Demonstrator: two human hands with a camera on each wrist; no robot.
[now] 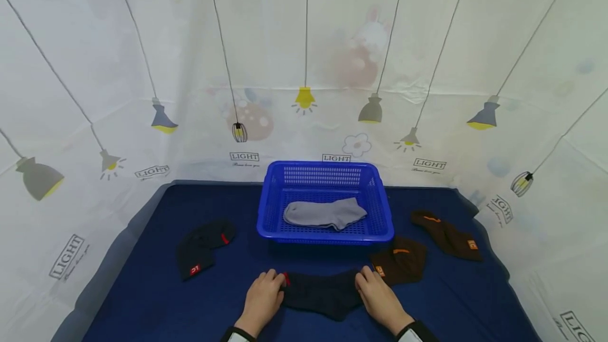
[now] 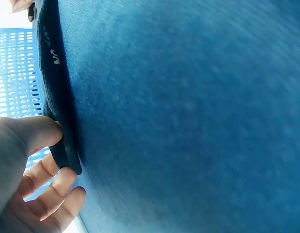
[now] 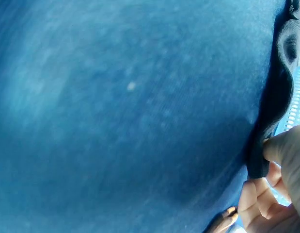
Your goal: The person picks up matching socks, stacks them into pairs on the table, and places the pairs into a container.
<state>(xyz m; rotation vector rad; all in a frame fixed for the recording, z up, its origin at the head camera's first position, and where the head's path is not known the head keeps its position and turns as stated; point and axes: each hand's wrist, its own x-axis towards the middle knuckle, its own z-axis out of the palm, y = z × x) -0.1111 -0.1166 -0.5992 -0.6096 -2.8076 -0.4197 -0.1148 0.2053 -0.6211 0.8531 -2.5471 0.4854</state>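
A dark sock [image 1: 323,293] with a red mark near one end lies stretched sideways between both hands at the front of the table. My left hand [image 1: 264,297] pinches its left end, thumb on one side and fingers on the other in the left wrist view, where pale lettering shows on the sock [image 2: 54,53]. The other end is pinched by my right hand [image 1: 380,296]; in the right wrist view the sock [image 3: 278,97] runs in a wavy fold up from the fingertips.
Behind the hands stands a blue plastic basket [image 1: 326,238] with grey socks [image 1: 325,214] inside. Another dark sock [image 1: 201,247] with red marks lies bent at the left. Two brown socks with orange marks lie at the right, one nearer [image 1: 404,262] and one farther [image 1: 448,236].
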